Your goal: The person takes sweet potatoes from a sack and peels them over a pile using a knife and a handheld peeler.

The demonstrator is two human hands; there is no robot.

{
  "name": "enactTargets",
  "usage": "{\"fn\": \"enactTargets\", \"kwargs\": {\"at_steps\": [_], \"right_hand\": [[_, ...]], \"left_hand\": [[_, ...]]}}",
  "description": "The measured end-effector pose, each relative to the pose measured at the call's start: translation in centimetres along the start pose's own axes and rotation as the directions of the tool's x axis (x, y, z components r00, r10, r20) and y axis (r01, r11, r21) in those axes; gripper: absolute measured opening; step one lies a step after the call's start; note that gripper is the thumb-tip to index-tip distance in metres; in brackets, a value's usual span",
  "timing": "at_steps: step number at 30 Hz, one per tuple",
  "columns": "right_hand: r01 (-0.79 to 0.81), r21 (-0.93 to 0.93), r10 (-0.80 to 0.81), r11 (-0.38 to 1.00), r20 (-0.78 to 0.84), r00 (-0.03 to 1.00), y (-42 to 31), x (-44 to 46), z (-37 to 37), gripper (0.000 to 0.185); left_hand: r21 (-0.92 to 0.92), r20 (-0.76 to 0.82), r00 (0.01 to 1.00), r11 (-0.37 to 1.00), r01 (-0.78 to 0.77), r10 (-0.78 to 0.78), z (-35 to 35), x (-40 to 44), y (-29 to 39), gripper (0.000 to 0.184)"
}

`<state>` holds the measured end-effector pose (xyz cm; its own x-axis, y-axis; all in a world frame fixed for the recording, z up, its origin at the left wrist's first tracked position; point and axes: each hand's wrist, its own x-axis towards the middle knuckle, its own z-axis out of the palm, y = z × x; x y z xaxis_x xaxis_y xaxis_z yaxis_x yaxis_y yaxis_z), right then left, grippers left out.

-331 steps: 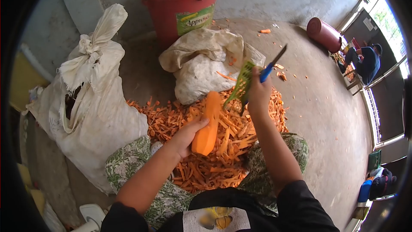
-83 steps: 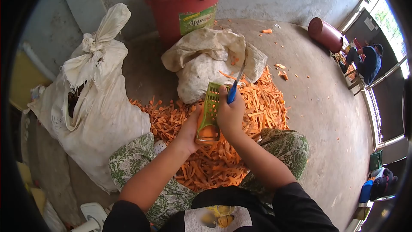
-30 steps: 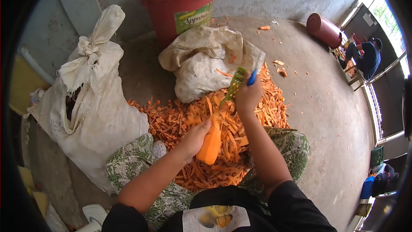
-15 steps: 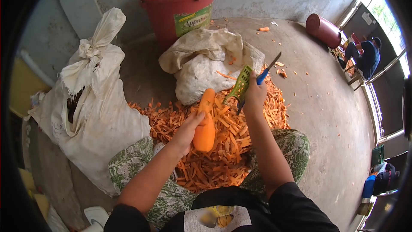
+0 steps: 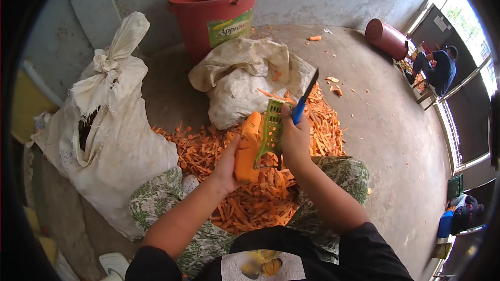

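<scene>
A thick orange carrot point(image 5: 248, 151) stands roughly upright in my left hand point(image 5: 226, 166), whose fingers wrap its left side. My right hand point(image 5: 295, 138) grips a green peeler point(image 5: 272, 127) with a perforated body, together with a blue-handled knife point(image 5: 298, 112) whose dark blade points up and away. The peeler's lower end is close against the carrot's right side; I cannot tell whether it touches. Under both hands lies a heap of carrot peelings point(image 5: 250, 203) between my knees.
A tied white sack point(image 5: 125, 140) stands at the left, and a crumpled sack point(image 5: 234, 93) lies beyond the peelings. Behind it is a red bucket point(image 5: 190, 26). Another red bucket point(image 5: 385, 39) lies tipped near a seated person point(image 5: 442, 73) at far right.
My right hand has come down and left, bringing the peeler from beyond the carrot to its right side. The knife moved with it. My left hand still holds the carrot.
</scene>
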<state>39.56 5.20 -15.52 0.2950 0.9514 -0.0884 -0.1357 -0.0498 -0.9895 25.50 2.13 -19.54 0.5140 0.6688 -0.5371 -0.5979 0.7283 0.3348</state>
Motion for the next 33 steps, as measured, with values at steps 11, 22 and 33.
{"fn": "enactTargets", "kwargs": {"at_steps": [11,22,33], "right_hand": [[0.015,0.055,-0.012,0.998,-0.055,0.998,3.5,2.1,-0.1,0.026],[0.301,-0.245,-0.310,0.921,0.004,0.951,3.0,-0.5,2.0,0.024],[0.287,-0.546,-0.370,0.787,-0.045,0.928,3.9,1.1,1.7,0.023]], "left_hand": [[0.016,0.035,0.999,1.000,-0.024,0.023,-0.8,0.9,-0.5,0.042],[-0.001,-0.039,0.999,0.999,-0.037,0.036,0.0,0.9,-0.6,0.038],[0.338,-0.043,0.979,0.925,-0.175,0.201,-0.7,1.6,-1.6,0.037]]}}
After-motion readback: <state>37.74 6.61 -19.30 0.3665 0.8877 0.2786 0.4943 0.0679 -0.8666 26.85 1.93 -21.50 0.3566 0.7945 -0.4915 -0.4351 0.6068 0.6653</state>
